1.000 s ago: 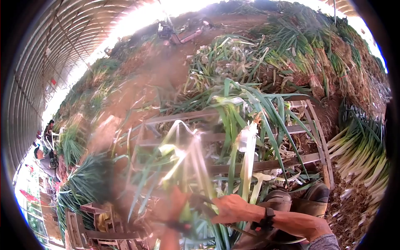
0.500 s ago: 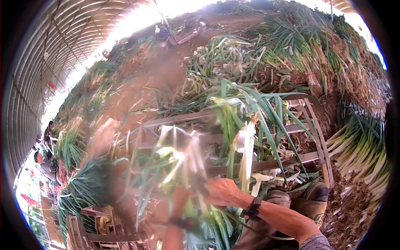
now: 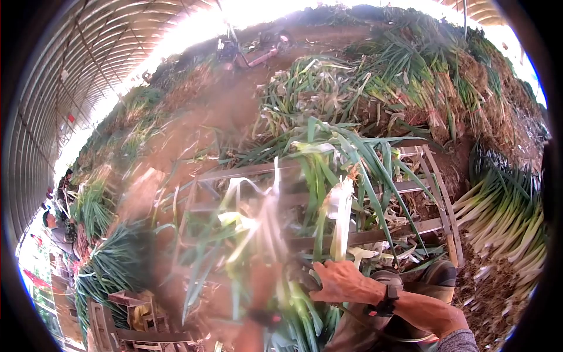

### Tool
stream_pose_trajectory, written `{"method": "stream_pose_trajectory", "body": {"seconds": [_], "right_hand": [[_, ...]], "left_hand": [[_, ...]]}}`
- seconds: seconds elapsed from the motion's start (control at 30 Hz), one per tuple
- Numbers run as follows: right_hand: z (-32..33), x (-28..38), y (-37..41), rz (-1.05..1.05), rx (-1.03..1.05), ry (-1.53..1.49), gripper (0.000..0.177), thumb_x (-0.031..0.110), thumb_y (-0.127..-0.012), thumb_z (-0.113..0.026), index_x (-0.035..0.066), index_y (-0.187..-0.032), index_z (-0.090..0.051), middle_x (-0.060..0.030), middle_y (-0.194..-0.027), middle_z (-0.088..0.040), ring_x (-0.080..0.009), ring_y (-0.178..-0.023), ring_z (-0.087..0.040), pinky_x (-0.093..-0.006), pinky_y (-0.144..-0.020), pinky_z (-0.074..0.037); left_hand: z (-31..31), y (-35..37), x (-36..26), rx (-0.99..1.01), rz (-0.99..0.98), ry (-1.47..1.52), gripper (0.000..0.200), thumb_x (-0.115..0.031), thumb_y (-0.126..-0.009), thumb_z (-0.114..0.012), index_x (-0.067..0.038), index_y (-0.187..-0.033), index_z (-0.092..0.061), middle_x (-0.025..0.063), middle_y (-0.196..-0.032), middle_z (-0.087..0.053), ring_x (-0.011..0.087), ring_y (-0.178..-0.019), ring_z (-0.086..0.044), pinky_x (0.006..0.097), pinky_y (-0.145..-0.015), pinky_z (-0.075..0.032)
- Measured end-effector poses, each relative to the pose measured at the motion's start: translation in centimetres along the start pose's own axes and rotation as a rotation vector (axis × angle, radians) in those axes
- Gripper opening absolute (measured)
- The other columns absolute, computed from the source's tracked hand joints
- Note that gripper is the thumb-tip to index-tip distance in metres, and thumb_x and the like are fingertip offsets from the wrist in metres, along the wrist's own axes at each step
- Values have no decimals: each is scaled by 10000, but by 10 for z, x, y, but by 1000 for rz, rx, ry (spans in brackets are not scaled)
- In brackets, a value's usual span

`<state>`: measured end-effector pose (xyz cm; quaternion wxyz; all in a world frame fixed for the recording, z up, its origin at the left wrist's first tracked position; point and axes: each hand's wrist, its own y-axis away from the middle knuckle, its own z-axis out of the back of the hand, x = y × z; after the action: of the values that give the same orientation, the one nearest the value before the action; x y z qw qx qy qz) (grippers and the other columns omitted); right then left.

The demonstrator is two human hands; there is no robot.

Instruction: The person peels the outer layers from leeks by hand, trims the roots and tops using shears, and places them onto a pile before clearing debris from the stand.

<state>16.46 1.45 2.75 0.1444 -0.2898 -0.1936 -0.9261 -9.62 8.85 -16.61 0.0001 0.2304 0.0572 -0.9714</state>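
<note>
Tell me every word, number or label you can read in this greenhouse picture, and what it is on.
No text can be read anywhere.
Red tags on the greenhouse frame: too small and blurred to show any writing.
Black wristband behind the right hand: no legible face or brand.
Wooden rack and the green onions that the hand grips: no labels visible.

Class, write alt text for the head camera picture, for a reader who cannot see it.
A person's right hand grips a bunch of green onions by the stalks; the blurred left hand is close beside it. The leaves lie over a wooden rack on bare soil, with piles of pulled onions around, inside an arched tunnel.
</note>
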Motion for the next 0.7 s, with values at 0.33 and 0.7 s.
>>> {"method": "stream_pose_trajectory", "body": {"seconds": [0.33,0.7], "right_hand": [[-29,-15,-29,240,-136,-5,509,396,-805,-668,7,-1125,-594,-215,-837,-670,-388,-706,-664,-434,-566,-520],[-20,-13,-60,193,-202,10,477,374,-787,-682,31,-1105,-593,-171,-894,-636,-353,-774,-616,-451,-684,-499]], "left_hand": [[-37,6,15,119,-10,-192,527,-415,-795,-750,-114,-1202,-601,208,-1327,-478,440,-1247,-439,530,-1034,-408],[-43,4,-3,-48,32,-106,599,-297,-836,-664,-98,-1389,-543,190,-1200,-646,382,-977,-661,505,-809,-536]]}}
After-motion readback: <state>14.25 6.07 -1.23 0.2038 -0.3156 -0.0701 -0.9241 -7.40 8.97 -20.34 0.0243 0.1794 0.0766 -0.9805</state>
